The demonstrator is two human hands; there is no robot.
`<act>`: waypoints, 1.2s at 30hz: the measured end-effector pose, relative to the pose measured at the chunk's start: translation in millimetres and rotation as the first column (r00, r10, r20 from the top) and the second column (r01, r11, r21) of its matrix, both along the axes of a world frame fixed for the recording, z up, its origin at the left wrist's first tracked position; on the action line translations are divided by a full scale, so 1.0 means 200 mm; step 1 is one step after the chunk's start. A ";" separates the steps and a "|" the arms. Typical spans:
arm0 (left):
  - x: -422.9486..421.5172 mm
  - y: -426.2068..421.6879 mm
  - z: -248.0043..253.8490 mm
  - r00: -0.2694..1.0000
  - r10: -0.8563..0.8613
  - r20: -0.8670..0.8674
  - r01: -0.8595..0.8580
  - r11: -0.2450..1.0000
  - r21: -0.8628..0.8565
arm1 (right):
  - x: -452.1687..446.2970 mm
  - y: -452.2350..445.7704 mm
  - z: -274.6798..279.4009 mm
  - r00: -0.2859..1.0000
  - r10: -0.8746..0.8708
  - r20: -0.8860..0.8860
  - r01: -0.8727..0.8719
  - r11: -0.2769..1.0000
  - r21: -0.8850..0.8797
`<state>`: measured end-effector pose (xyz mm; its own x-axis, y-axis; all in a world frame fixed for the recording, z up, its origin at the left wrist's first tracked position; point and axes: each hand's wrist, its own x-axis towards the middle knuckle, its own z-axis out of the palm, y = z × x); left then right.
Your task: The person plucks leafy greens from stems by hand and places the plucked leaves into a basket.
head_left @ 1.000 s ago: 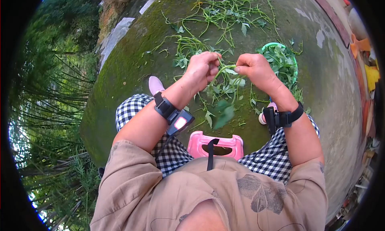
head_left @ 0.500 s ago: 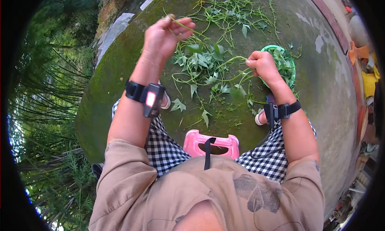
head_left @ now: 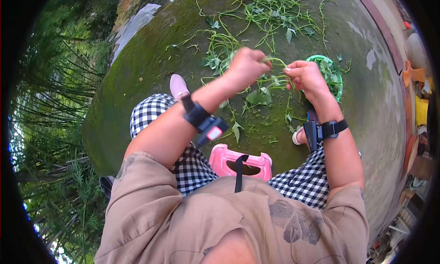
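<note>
My right hand (head_left: 305,78) pinches a green leafy vine stem (head_left: 278,60) between thumb and fingers. Close to its left, my left hand (head_left: 250,66) is slightly blurred and closed on the same stem, which bends between both hands. Leaves (head_left: 260,97) hang under them. Beyond my right hand stands a green plastic basket (head_left: 340,91) with loose leaves in it. A heap of leafy vines (head_left: 223,43) lies on the ground, partly hidden behind my left hand.
Further off, a larger tangle of vines (head_left: 279,10) is spread over the mossy concrete (head_left: 142,81). A pink plastic stool (head_left: 219,159) stands between my legs. Dense plants (head_left: 59,99) border the left edge; assorted household items (head_left: 421,110) line the right.
My left hand has come down and right to meet my right hand at the stem, its open fingers now closed. The vine piece beside it is no longer visible there. My right hand has barely moved.
</note>
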<state>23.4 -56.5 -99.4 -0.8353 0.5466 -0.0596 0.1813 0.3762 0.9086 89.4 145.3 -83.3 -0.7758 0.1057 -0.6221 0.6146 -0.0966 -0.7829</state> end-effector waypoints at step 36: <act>0.10 0.04 0.03 0.681 0.065 0.730 -0.373 0.888 0.268 | 0.04 -0.15 0.02 0.715 0.516 -0.471 -0.089 0.736 0.671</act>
<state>42.9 -48.7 -94.3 -0.7345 0.4583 -0.5005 -0.5900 -0.0669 0.8046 96.9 115.5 -80.1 -0.9955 -0.0502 0.0806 -0.0947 0.5890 -0.8026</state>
